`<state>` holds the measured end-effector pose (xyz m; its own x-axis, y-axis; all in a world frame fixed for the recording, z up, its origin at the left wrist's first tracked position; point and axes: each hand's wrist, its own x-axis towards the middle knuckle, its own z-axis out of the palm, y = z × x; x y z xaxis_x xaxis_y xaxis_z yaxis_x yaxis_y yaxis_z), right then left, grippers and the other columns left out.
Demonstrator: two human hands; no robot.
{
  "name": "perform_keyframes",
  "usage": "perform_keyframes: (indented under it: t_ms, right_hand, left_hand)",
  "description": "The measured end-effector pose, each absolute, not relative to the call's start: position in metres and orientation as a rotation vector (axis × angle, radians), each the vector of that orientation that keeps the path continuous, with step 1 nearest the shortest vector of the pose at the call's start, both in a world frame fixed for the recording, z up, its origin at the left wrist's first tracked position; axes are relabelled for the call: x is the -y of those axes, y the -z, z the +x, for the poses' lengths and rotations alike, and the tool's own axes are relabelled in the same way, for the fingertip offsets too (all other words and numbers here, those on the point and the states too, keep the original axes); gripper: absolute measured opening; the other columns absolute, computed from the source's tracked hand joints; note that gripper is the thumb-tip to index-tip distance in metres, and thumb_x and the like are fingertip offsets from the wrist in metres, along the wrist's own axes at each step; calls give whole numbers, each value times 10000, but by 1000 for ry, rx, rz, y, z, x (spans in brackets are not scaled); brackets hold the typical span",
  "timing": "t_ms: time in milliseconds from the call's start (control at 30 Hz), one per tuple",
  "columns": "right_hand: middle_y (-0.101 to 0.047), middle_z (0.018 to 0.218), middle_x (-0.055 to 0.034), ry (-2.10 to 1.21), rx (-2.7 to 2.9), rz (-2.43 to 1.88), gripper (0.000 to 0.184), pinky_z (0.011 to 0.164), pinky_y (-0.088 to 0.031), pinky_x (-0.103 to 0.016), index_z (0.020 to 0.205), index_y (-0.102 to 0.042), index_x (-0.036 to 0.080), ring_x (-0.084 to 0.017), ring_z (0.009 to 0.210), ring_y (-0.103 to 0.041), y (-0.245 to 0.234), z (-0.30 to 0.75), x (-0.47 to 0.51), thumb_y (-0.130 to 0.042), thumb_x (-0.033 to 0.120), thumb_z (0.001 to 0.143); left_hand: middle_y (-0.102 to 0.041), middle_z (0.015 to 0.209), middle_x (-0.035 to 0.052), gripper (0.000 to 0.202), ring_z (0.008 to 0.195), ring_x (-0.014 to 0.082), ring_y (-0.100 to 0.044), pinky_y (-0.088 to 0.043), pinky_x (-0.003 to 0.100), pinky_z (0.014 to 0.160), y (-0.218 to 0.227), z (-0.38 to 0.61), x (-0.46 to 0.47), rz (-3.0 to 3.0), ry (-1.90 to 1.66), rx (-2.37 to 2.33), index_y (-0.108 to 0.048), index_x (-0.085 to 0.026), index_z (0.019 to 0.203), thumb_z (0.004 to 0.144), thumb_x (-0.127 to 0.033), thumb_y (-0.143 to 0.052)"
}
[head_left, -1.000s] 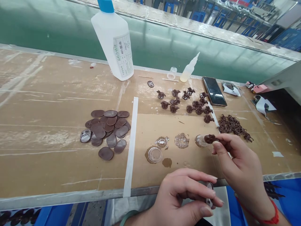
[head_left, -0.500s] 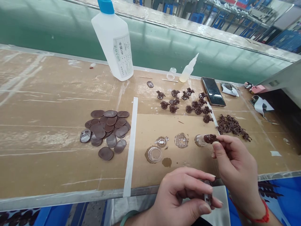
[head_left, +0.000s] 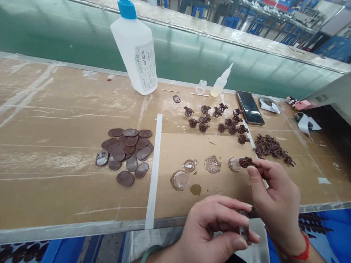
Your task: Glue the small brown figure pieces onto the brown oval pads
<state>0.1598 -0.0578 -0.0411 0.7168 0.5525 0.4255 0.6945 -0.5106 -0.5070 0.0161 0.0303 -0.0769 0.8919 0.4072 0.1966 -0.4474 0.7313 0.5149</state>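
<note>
At the table's front edge my left hand [head_left: 216, 226] grips a small dark brown oval base [head_left: 244, 230] on edge between thumb and fingers. My right hand [head_left: 276, 197], further up and to the right, pinches a small glossy dark brown figure [head_left: 245, 162]. That figure is beside a round clear glue patch [head_left: 234, 164] on the cardboard; whether it touches is unclear. To the left stand a shallow clear dish [head_left: 181, 180] and more glue smears [head_left: 212, 164]. Loose figures [head_left: 272, 149] are heaped right of the right hand. Figures mounted on bases [head_left: 232, 128] stand behind.
A pile of brown oval bases [head_left: 117, 151] lies left of a white tape strip [head_left: 154, 171]. At the back stand a large white glue bottle [head_left: 137, 54] and a small nozzle bottle [head_left: 221, 86]. A phone [head_left: 250, 107] and a dark-mouthed metal housing [head_left: 336, 95] are at right.
The whole view has shifted slightly, so things on the table appear a little further right. Both hands keep their holds, and the figure stays beside the glue patch.
</note>
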Motion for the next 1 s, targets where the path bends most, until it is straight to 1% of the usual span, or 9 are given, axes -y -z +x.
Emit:
perform_keyframes:
  t_ms: [167,333,400,467,567,667,733,833,1000]
  right_hand:
    - [-632,853,-7,294,912,-2262,138,651,-418,-268,1014,-633,205,-181,717,-599,44,159,58,-577,328,989]
    - [-622,814,-1,264,852,-2257,168,635,-413,-281,1027,-633,210,-181,673,-577,43,160,61,-580,363,987]
    - [-631,814,0,183,805,-2233,177,621,-415,-280,1023,-640,216,-178,659,-570,40,161,62,-598,383,982]
    - [-616,767,9,26,717,-2180,205,580,-405,-270,1016,-642,218,-171,624,-545,36,162,64,-611,418,984]
    - [-575,720,20,-168,599,-2063,236,557,-391,-260,1018,-636,219,-176,635,-535,33,164,64,-628,452,984]
    - [-597,819,1,-69,663,-2087,212,637,-408,-285,1007,-643,217,-193,721,-548,32,167,61,-642,426,970]
    - [-593,870,-14,45,777,-2145,190,679,-402,-307,973,-637,211,-205,762,-542,32,169,59,-621,400,973]
    - [-578,902,-24,120,891,-2170,172,709,-396,-323,962,-628,206,-219,811,-542,32,169,56,-597,374,977]
    - [-572,867,-15,203,949,-2198,153,687,-390,-324,952,-632,208,-211,751,-529,32,167,55,-604,357,968]
  left_hand:
    - [-665,1246,64,321,898,172,-763,-609,249,827,76,15,-31,589,-468,81,-733,-271,1139,872,-94,-710]
    - [-658,1262,63,327,901,172,-762,-612,268,835,77,16,-28,575,-474,83,-728,-266,1146,872,-87,-709]
    - [-677,1240,66,359,911,176,-759,-614,265,823,79,17,-27,568,-491,86,-706,-261,1182,864,-96,-723]
    - [-703,1210,65,425,920,174,-758,-608,237,810,80,18,-26,561,-489,101,-674,-258,1229,845,-89,-743]
    - [-702,1239,58,497,934,174,-757,-601,216,817,80,18,-28,557,-497,144,-657,-274,1249,823,-32,-744]
    - [-665,1282,56,510,932,186,-758,-609,236,818,79,17,-28,576,-530,145,-674,-280,1227,807,2,-739]
    - [-648,1281,55,510,919,186,-761,-610,229,806,78,16,-28,593,-524,122,-683,-281,1214,795,3,-749]
    - [-656,1247,51,501,902,183,-764,-606,216,792,76,15,-28,597,-514,101,-694,-282,1195,786,0,-757]
    - [-668,1212,63,499,900,194,-765,-604,233,792,76,15,-27,588,-514,89,-698,-273,1190,784,10,-751]
